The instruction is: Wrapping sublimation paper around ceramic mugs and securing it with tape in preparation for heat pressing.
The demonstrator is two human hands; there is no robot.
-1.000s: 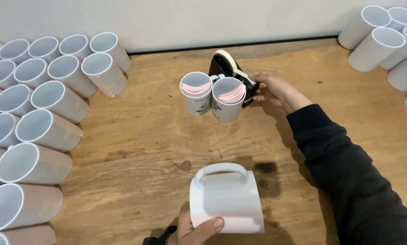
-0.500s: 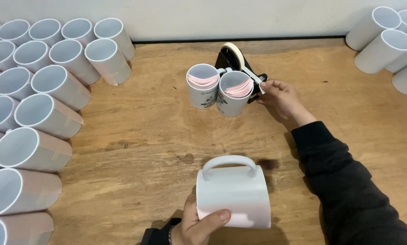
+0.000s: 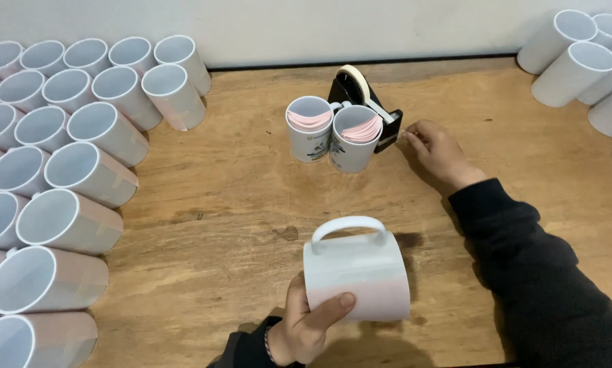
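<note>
Left hand (image 3: 306, 324): nearest item I log, thumb and fingers wrapped round a white mug (image 3: 355, 272) with a pale pink wrap, handle up, held low over the wooden table (image 3: 237, 204); it sits a little lower and further right in view than half a second ago.

Right hand (image 3: 437, 151): fingers pinched together at the front edge of the black tape dispenser (image 3: 364, 102); I cannot tell whether tape is between them. Earlier it lay close beside the cups; now it has drawn slightly right.

Two upright mugs (image 3: 330, 133) with pink sheets inside: touching, just before the dispenser, unmoved.

Left stack of mugs (image 3: 60, 177) lying on their sides; right stack of mugs (image 3: 585, 61), far corner.
</note>
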